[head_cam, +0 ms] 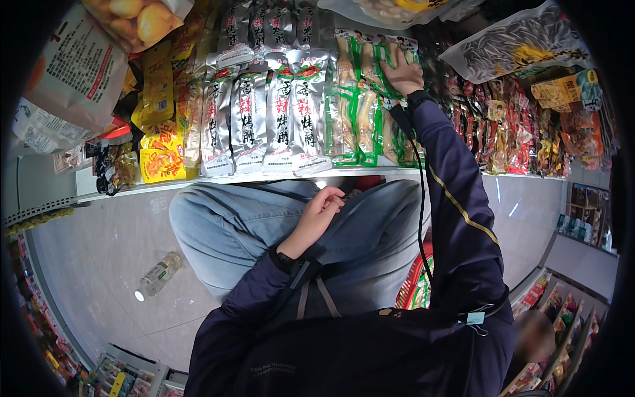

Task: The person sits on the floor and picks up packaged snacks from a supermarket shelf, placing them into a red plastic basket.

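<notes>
My right hand (404, 74) reaches onto the shelf, its fingers spread over clear, green-trimmed vacuum packs (367, 119) of what looks like poultry snacks. It touches the packs at the back, and I see no grip around any one of them. Left of these stand silver foil pouches (280, 119) in overlapping rows, bearing writing and red pictures. My left hand (317, 218) rests above my lap, fingers loosely curled with gaps and nothing visible in them. Part of its palm side is hidden.
A white shelf edge (268, 178) runs just beyond my knees. Yellow snack packs (163, 154) fill the left, red snack packs (521, 129) the right. A plastic bottle (158, 276) lies on the tiled floor. A red basket (411, 280) holding packs sits by my right leg. A black cable (421, 213) hangs along my right arm.
</notes>
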`<action>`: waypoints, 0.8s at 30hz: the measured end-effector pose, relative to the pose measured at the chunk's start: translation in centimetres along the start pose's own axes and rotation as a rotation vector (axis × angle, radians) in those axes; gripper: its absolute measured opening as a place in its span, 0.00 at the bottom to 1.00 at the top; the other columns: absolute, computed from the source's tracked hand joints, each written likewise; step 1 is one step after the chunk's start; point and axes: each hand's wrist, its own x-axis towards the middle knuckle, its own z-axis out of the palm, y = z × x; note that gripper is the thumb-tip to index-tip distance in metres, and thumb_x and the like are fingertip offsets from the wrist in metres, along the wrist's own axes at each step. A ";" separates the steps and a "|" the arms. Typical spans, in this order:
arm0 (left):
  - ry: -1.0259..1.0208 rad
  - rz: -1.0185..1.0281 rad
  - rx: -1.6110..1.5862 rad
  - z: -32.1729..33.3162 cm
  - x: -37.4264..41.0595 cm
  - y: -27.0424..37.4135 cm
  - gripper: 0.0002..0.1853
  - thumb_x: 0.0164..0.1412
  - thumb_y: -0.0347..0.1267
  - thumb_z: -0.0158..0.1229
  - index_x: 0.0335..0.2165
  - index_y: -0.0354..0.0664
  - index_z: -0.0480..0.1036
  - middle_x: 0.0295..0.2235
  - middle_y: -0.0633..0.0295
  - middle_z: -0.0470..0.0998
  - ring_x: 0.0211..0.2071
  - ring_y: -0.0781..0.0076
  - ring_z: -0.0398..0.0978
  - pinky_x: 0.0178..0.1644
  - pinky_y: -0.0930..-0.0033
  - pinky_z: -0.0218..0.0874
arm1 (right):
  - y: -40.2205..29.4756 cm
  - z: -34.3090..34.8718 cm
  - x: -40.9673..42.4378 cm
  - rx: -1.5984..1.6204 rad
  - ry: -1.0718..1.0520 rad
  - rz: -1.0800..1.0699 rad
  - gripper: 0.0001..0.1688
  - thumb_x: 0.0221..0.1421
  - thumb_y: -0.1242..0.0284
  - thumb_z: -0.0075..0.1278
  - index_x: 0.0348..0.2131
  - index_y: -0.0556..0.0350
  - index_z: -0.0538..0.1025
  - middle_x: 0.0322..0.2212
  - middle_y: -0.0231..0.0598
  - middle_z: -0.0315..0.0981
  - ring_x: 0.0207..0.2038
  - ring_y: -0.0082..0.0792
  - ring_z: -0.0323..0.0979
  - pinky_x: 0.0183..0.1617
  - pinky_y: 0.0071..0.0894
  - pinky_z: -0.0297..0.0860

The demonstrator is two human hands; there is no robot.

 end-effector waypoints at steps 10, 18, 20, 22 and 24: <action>0.010 0.011 -0.019 0.1 0.3 -0.3 0.09 0.56 0.26 0.42 0.36 0.36 0.65 0.29 0.63 0.69 0.30 0.80 0.65 0.37 0.80 0.57 | -0.9 -1.5 -1.7 -0.114 0.049 -0.006 0.46 0.39 0.38 0.36 0.55 0.35 0.54 0.55 0.44 0.46 0.55 0.51 0.45 0.51 0.57 0.48; 0.009 0.013 0.006 -0.2 0.2 -0.8 0.08 0.57 0.27 0.43 0.36 0.38 0.64 0.29 0.64 0.69 0.29 0.81 0.65 0.35 0.81 0.56 | 0.6 -2.2 -2.1 -0.053 -0.094 -0.011 0.47 0.43 0.38 0.33 0.57 0.35 0.45 0.54 0.42 0.49 0.54 0.46 0.51 0.52 0.54 0.48; 0.000 0.034 0.017 -0.2 0.1 -1.0 0.08 0.57 0.28 0.43 0.36 0.39 0.64 0.29 0.64 0.69 0.29 0.81 0.64 0.35 0.82 0.55 | 2.0 -2.4 -2.2 0.013 -0.130 -0.031 0.46 0.45 0.39 0.32 0.58 0.36 0.43 0.54 0.42 0.48 0.55 0.45 0.50 0.53 0.53 0.48; -0.008 0.027 0.064 -0.2 0.1 -0.7 0.09 0.57 0.30 0.42 0.37 0.40 0.64 0.29 0.65 0.69 0.29 0.82 0.64 0.35 0.81 0.55 | 2.4 -3.3 -3.4 0.038 -0.026 -0.049 0.42 0.48 0.43 0.32 0.57 0.38 0.46 0.54 0.44 0.48 0.54 0.45 0.51 0.53 0.55 0.47; -0.008 -0.007 0.067 -0.2 0.1 -0.4 0.10 0.57 0.31 0.42 0.37 0.42 0.64 0.30 0.66 0.69 0.30 0.82 0.64 0.35 0.81 0.54 | 4.2 -4.2 -5.2 0.166 0.068 -0.156 0.40 0.48 0.44 0.33 0.55 0.43 0.51 0.51 0.49 0.53 0.53 0.48 0.54 0.52 0.54 0.50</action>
